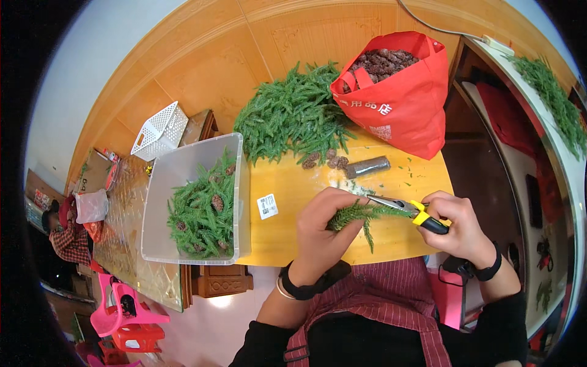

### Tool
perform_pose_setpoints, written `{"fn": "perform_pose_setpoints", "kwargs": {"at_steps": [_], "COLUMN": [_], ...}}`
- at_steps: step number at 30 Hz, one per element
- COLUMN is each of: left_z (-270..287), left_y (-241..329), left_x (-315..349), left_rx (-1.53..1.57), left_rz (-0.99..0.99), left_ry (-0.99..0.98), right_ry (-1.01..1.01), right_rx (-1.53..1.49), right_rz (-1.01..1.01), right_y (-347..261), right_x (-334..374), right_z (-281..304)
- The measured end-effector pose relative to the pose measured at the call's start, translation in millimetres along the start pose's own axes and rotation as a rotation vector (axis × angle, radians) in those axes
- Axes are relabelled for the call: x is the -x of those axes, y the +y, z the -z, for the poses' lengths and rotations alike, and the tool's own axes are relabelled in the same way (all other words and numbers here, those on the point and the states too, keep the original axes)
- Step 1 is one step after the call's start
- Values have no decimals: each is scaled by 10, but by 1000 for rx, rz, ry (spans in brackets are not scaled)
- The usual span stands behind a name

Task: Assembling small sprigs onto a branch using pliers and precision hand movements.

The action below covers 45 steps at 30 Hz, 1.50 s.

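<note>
My left hand (321, 223) is closed on a green artificial pine sprig (362, 215), whose needles stick out past the fingers on the right. In my right hand (458, 223) is a pair of pliers (431, 223) with yellow and black handles. Their metal jaws point left and lie across the sprig close to my left fingers; whether they bite on it I cannot tell. Beyond my hands a dark wrapped cylinder (368, 167) lies on the yellow table (278, 235), beside several pine cones (310, 160) and some white powdery bits. A white printed label (267, 206) is flat on the table to the left.
Left of my hands, a clear plastic bin (244, 208) holds sprigs with pine cones. A heap of green sprigs (293, 113) and a red bag (406, 104) full of pine cones stand at the back. A white basket (160, 131) and pink chair (116, 312) are farther left, with a person (70, 238).
</note>
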<state>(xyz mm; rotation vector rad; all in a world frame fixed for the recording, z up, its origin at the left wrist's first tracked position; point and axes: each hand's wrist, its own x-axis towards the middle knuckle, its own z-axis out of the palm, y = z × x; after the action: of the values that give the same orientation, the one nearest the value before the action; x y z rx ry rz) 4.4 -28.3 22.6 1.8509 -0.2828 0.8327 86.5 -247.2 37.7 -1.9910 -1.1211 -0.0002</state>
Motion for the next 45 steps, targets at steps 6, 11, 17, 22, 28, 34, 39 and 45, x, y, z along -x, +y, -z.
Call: {"fn": "perform_pose_setpoints", "kwargs": {"at_steps": [6,11,17,22,28,34,39,45], "left_z": [-38,-49,-7,-3,34,45,19,35], "left_y": [79,77,48,78,57,45,26,-28], "left_x": [57,83,104,87,88,83,85,80], "left_rx": [370,510,485,486,450,409,364,357], "left_rz": [484,586,619,671,714,706,722,728], "left_ry": [49,36,-37,-46,-96,-102,-131,-155], "right_ry": [-202,-203,-275,-311,-251,-324,-330,-322], "right_rx": [-383,-671,-706,-682,-685,-595,-583,-649], "right_rz": [-250,-266,-342,-349,-307,-334,-317,-362], "right_y": [-6,60,62,4,10,76,77,52], "right_x": [15,23,-28,-78,-80,-83,-98,-131], "right_z": [-31,-150,-147,-160,-217,-224,-262,-275]}}
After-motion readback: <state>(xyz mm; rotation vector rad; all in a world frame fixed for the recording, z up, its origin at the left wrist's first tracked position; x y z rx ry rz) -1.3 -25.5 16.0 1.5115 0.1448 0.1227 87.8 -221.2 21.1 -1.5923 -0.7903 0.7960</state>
